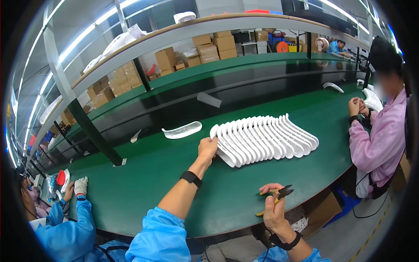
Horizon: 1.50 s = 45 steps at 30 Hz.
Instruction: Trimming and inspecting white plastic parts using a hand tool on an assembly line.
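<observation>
A row of several white curved plastic pieces stands closely stacked on the green table, right of centre. My left hand is at the row's left end, its fingers closed on the edge of the outermost white piece. Lower right, near the table's front edge, my right hand is wrapped round a pair of diagonal cutters with yellow handles. The jaws of the cutters point up and right, apart from the pieces. Left of the row lies a single curved piece, partly see-through.
A dark conveyor belt runs behind the green table, carrying a grey sheet. A metal post rises at left. A person in pink sits at right, another in blue at left. Below right is a cardboard box.
</observation>
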### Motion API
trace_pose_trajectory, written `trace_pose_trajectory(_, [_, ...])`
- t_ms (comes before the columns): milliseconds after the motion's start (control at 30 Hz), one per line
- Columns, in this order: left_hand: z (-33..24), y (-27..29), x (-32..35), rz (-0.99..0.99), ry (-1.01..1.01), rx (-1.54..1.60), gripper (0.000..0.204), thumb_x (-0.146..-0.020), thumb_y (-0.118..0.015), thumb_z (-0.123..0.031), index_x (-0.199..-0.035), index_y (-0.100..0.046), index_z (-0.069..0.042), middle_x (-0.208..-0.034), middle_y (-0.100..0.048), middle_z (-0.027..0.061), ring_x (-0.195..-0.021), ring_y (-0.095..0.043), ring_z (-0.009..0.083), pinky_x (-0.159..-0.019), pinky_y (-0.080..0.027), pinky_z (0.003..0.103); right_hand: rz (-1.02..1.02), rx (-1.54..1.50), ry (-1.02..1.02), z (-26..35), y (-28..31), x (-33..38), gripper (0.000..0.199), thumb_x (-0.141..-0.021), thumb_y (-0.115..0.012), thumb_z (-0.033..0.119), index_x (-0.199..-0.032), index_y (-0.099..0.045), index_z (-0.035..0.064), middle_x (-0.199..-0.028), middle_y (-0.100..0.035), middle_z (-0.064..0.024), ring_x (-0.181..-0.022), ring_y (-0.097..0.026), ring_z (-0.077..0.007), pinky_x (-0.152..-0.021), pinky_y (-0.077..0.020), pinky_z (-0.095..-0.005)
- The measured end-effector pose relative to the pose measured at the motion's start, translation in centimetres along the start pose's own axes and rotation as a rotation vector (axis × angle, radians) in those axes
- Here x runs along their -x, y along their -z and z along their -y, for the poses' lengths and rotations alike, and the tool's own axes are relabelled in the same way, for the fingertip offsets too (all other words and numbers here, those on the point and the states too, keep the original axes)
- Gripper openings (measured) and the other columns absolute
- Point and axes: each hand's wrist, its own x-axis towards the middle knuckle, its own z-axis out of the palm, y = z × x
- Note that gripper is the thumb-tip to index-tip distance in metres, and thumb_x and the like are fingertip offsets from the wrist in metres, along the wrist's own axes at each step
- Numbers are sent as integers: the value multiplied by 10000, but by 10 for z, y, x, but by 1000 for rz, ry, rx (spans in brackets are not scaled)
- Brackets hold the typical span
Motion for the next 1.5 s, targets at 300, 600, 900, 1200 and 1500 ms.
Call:
trace_pose_trajectory(300, [-45,40,128,-160,-317,-58,320,-844,-507,-194,-608,-536,20,-493,-520,43,-460,-508,99,-430,-401,262,265,168,-50,50,-24,-19,373,-757,-653,122,-1042,-473,-38,-881,-524,-161,-704,-558,-253,-628,-470,-304])
trace_pose_trajectory(600, [-9,74,235,-446,-561,156,173,-880,-472,-115,-976,-540,11,-840,-556,52,-694,-519,67,-564,-412,197,337,88,-344,79,-53,21,284,-762,-562,14,-1034,-513,-49,-749,-585,-123,-647,-579,-120,-584,-448,-228])
trace_pose_trajectory(900, [45,66,295,177,53,1332,558,-920,-248,-479,-1283,-320,-62,-1021,-486,126,-892,-516,297,-883,-399,457,386,-333,-540,90,-44,66,320,-811,-604,100,-1002,-366,4,-835,-520,-83,-723,-497,-82,-604,-421,-216])
trace_pose_trajectory(1200, [74,78,316,423,216,1356,604,-902,-151,-511,-1288,-315,-75,-1070,-457,185,-873,-560,347,-823,-451,511,383,84,-301,87,-7,8,286,-908,-461,258,-1015,-482,-6,-794,-549,-59,-713,-484,-98,-647,-414,-249])
trace_pose_trajectory(1500, [101,58,313,562,252,1266,684,-913,-131,-531,-1230,-384,20,-880,-552,106,-714,-564,168,-637,-498,303,284,-537,-380,104,-63,13,352,-935,-379,352,-813,-397,22,-627,-415,-47,-591,-433,-143,-592,-443,-320])
